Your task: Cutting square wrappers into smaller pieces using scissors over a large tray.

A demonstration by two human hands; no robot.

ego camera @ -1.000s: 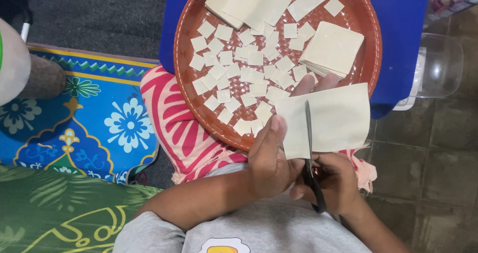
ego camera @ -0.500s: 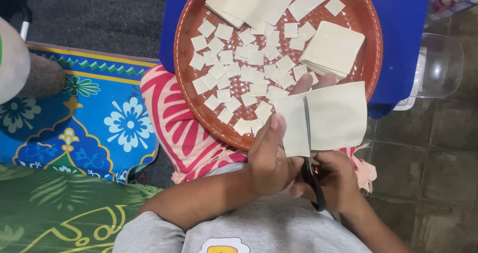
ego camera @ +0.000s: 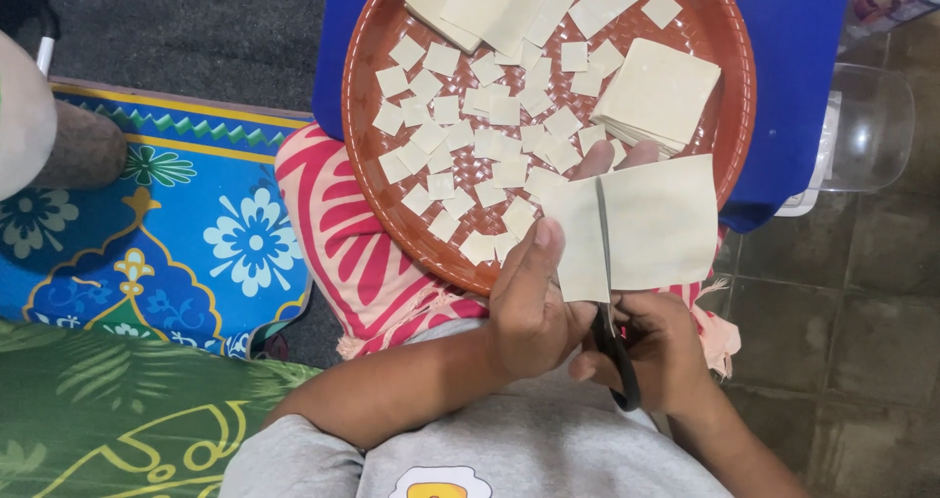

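**Pale sheet held under the scissors**

Head view: the left hand (ego camera: 529, 307) pinched a cream dough sheet (ego camera: 636, 226) over the near rim of the brown woven tray (ego camera: 364, 141). The right hand (ego camera: 658, 351) gripped black scissors (ego camera: 612, 341), blade running up the sheet. Keeping the sheet taut and flat would likely give an even strip. Small cut squares (ego camera: 490, 136) lay in the tray.

Single head view, worn on the person, looks steeply down, close above the round brown tray (ego camera: 367, 165). Tray fills upper centre; lap and forearms lie below it.
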